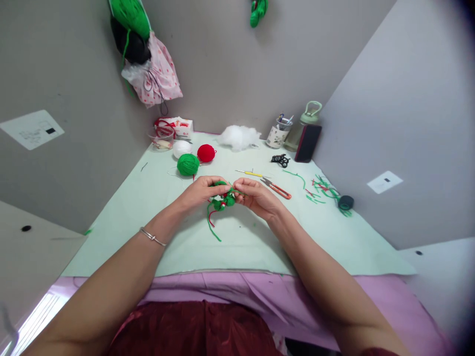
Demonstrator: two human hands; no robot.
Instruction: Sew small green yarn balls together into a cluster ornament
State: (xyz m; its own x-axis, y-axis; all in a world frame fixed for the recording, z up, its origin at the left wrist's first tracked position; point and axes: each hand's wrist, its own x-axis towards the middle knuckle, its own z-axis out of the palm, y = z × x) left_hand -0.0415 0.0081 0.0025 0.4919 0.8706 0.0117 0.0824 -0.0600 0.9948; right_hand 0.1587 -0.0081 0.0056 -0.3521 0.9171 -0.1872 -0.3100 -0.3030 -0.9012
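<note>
A small green crocheted piece with red and white bits hangs between my hands above the table. My left hand is closed on its upper left part. At its upper right, my right hand pinches a green strand that runs out of the piece. A green yarn tail and a shorter red tail trail down from it onto the cloth. Behind my left hand lie a green yarn ball, a red ball and a white ball.
Orange-handled snips and a yellow crochet hook lie right of my hands. Yarn scraps and black tape are farther right. White stuffing, a pen cup, a bottle and a phone stand behind.
</note>
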